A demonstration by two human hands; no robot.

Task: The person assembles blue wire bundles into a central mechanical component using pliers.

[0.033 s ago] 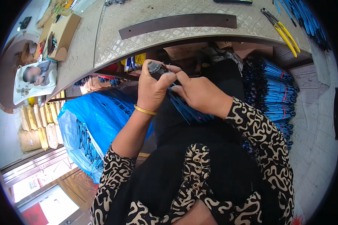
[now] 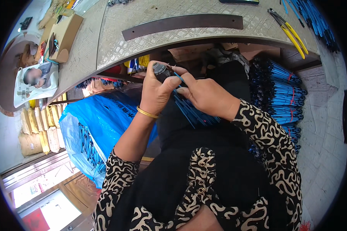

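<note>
My left hand [image 2: 157, 89] is closed round a small dark fitting with a grey ridged end [image 2: 159, 68], which sticks up past the thumb. Close against it, my right hand [image 2: 205, 95] pinches a thin blue stick [image 2: 179, 74] that runs toward the fitting; the joint between the two is hidden by fingers. Below both hands, a bundle of blue sticks [image 2: 194, 114] slants over my dark lap. Whether the right hand's lower fingers also grip that bundle I cannot tell.
The bench [image 2: 154, 50] beyond my hands carries a curved brown strip [image 2: 183, 25] and yellow-handled pliers [image 2: 293, 37]. On the right are stacked bundles of blue sticks [image 2: 283, 96]. A blue plastic bag [image 2: 104, 115] holding more sticks stands left, near a cardboard box [image 2: 67, 36].
My right hand has shifted very slightly, and more of the thin blue stick shows between its fingers and the fitting. The left hand keeps its hold.
</note>
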